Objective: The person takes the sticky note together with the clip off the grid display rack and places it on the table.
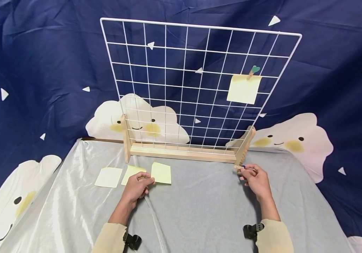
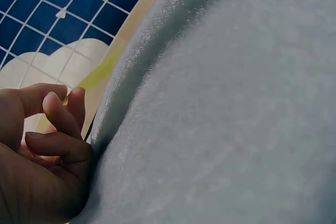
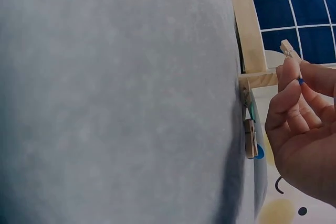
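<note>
My left hand [image 1: 138, 187] pinches the lower left corner of a yellow sticky note [image 1: 162, 172] between thumb and fingers. In the left wrist view that note [image 2: 100, 75] shows as a yellow strip beyond the fingertips. Two more notes lie left of it: a paler one [image 1: 108, 177] and a yellow one [image 1: 131, 172] partly hidden by my hand. Near the stand's right foot, my right hand [image 1: 256, 181] pinches a small wooden clothespin [image 3: 290, 51] with a bit of blue on it. Other clothespins [image 3: 251, 139] lie by that foot, below the hand in the right wrist view.
A white wire grid [image 1: 196, 72] stands in a wooden base [image 1: 182, 153] at the back of the grey cloth-covered table [image 1: 196, 203]. One note [image 1: 244, 89] hangs at its upper right under a clothespin with a green heart [image 1: 255, 69]. Behind is a dark blue cloud-print cloth [image 1: 57, 45].
</note>
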Demonstrator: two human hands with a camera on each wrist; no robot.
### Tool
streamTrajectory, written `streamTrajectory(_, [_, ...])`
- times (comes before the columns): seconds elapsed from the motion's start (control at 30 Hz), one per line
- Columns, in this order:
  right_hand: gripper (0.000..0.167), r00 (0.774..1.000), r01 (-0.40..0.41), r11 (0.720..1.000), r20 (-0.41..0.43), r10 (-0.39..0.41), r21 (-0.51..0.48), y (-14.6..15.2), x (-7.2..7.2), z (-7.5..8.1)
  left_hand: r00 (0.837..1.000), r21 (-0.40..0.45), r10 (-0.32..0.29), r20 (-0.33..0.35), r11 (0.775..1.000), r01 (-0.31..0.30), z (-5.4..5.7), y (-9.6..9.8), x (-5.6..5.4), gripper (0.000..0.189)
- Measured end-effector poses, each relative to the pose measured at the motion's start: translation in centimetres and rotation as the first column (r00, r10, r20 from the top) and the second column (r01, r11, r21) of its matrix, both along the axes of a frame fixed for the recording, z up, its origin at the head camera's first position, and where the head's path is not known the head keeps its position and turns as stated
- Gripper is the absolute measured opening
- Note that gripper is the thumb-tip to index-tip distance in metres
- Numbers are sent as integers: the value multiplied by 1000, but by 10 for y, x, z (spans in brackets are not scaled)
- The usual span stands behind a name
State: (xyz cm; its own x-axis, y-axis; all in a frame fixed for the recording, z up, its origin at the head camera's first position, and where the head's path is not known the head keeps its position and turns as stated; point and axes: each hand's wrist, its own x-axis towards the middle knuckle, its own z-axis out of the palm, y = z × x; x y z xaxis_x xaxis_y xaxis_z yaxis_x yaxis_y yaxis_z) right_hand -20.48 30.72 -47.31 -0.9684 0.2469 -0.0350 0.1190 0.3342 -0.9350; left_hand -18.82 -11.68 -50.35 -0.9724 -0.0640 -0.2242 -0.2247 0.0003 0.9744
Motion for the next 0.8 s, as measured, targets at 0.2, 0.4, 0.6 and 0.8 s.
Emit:
streamTrajectory(0.2, [28, 999, -3, 1000, 40, 3, 0, 2, 0, -6, 1000, -28, 7, -1, 1000, -7, 4, 0, 5, 20])
streamTrajectory(0.4, [27, 999, -7, 1000, 48, 8, -19, 5, -3, -12, 998, -95, 51, -28, 994, -53, 7, -3, 6, 18])
streamTrajectory(0.6, [27, 997, 9, 999, 78, -6, -35, 5, -3, -14, 998, -142, 64, -7, 988, -64, 4, -6, 8, 15])
streamTrajectory(0.8, [28, 994, 17, 1000, 105, -14, -23, 5, -3, -16, 995, -124, 99, -6, 987, -99, 0, -7, 10, 15])
